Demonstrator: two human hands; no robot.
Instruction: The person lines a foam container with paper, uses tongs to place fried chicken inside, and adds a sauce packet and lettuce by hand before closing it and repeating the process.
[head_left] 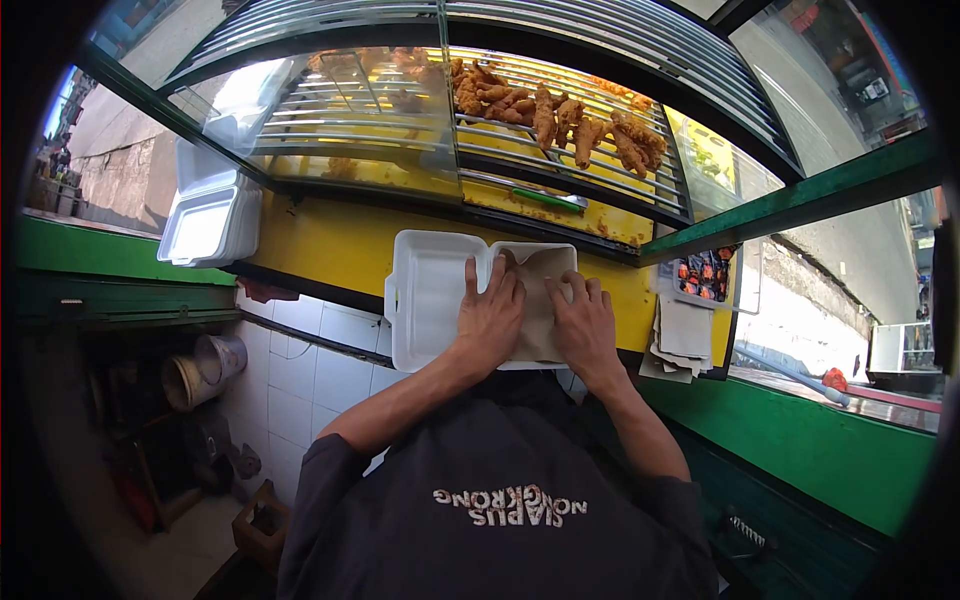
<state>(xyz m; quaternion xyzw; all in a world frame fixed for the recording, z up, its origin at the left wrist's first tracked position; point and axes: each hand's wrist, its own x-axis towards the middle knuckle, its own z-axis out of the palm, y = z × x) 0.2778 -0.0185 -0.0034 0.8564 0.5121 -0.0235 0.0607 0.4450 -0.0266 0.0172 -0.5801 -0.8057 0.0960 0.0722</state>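
Note:
An opened white foam food box [428, 300] sits on the yellow counter in front of me, its two halves side by side. Brown paper [537, 300] lines the right half, creased and standing up a little at its edges. My left hand [491, 318] rests on the left side of the paper, by the fold of the box, with fingers spread. At the right side of the paper, my right hand [584, 326] presses down with bent, parted fingers. The underside of both palms is hidden.
Fried chicken pieces [590, 130] lie on a metal rack in the display case. Green-handled tongs [548, 199] are below them. Stacked foam boxes [210, 215] stand at left. On the right are a tray of sauce sachets [704, 273] and a stack of paper sheets [682, 335].

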